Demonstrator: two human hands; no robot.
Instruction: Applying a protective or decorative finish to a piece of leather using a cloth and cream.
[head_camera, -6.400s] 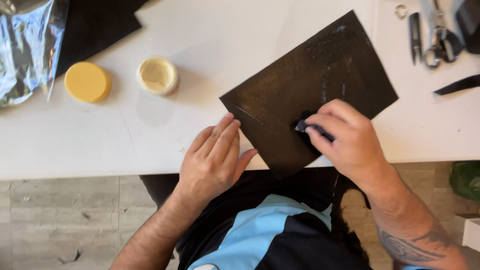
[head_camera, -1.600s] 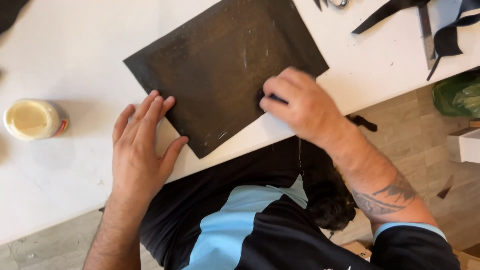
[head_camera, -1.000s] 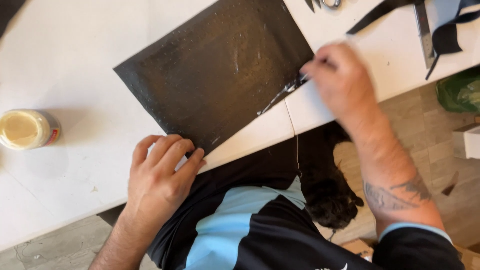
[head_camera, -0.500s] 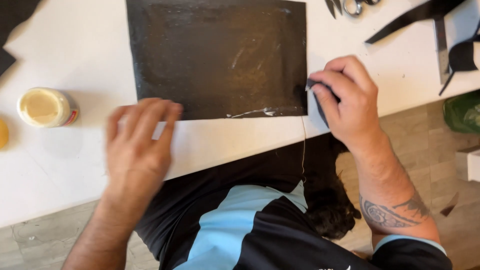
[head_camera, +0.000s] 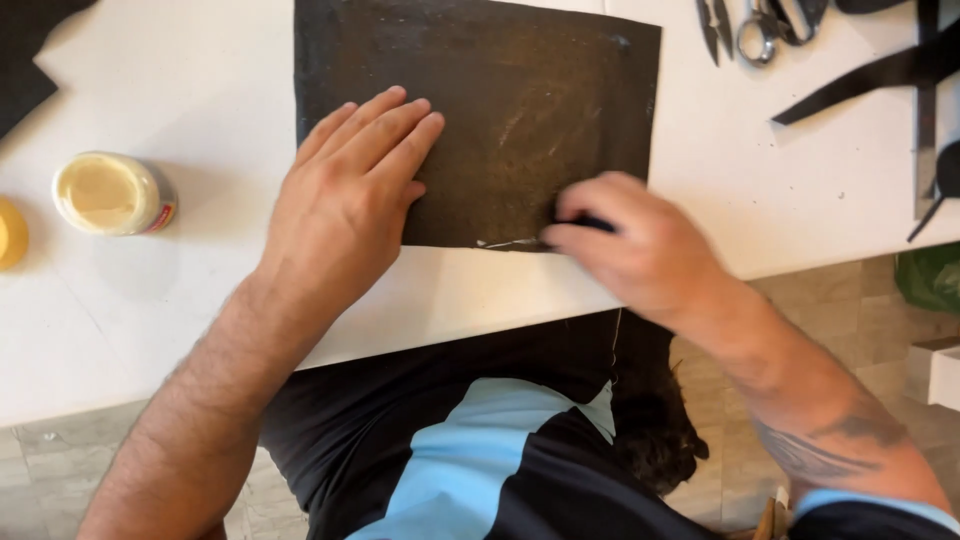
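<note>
Left of sheet (head_camera: 540, 110), open jar (head_camera: 108, 193), scissors (head_camera: 765, 25) top-right

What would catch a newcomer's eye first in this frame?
The dark rectangular sheet on the white table, with the left hand pressed flat on it. The right hand pinches a small dark tool at its near edge; an open jar stands far left.

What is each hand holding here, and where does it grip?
The right hand pinches a small dark tool, mostly hidden, at the dark sheet's near edge. The left hand lies flat on the sheet, gripping nothing.
</note>
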